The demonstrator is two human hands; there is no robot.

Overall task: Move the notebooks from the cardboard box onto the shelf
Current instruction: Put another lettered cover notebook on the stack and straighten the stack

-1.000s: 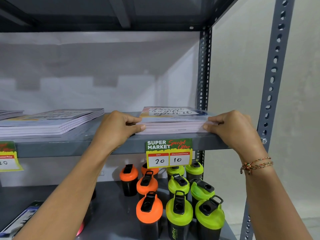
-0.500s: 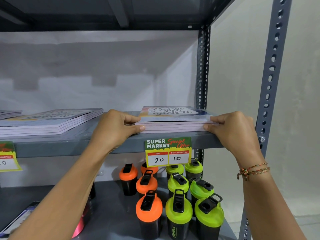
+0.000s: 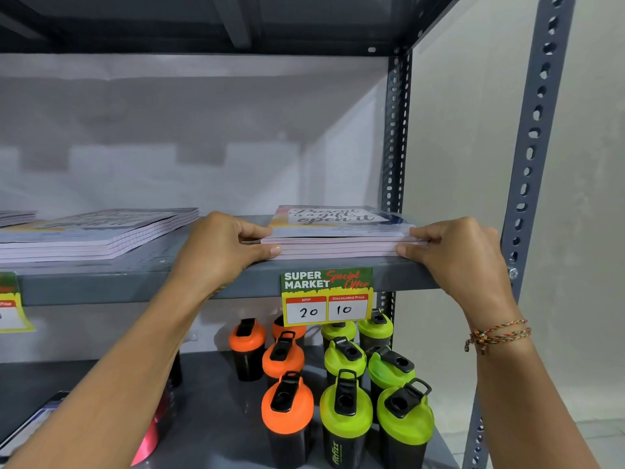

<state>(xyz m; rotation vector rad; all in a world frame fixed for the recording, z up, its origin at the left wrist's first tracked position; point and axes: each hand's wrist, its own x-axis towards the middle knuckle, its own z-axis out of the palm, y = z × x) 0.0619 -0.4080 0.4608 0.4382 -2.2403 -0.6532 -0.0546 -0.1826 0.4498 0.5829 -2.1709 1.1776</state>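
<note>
1. With both hands closed around its short ends, I hold the stack point(image 3: 338, 243) of notebooks flat on the shelf point(image 3: 135, 275).
2. Left hand point(image 3: 216, 252): fingers point(image 3: 252, 231) curl over the top-left edge of the stack; the thumb presses against the lower notebooks at the front-left corner.
3. Right hand point(image 3: 463, 255): fingers lie along the right edge; the thumb meets the front-right corner. Both grips are closed snug on the stack, not spread.
4. Stack position: it lies at the right end of the shelf, its front edge just behind the shelf lip, near the rear upright point(image 3: 394, 130). The top cover point(image 3: 333, 218) carries script lettering reading "Present is a gift, open it".
5. A second stack point(image 3: 101, 233) of notebooks lies on the same shelf to the left, well apart from the held one. A further stack point(image 3: 15, 216) shows partly at the left frame edge.
6. A price tag point(image 3: 327, 296) hangs from the shelf lip directly below the held stack; it reads "SUPER MARKET", "20" and "10". Another tag point(image 3: 10, 302) hangs at the far left.
7. A thread bracelet point(image 3: 497, 335) sits on my right wrist.
8. On the lower shelf point(image 3: 220, 411), shaker bottles stand upright in rows: orange-lidded point(image 3: 287, 406) to the left, green-lidded point(image 3: 346, 406) to the right.
9. The cardboard box is out of view.
</note>
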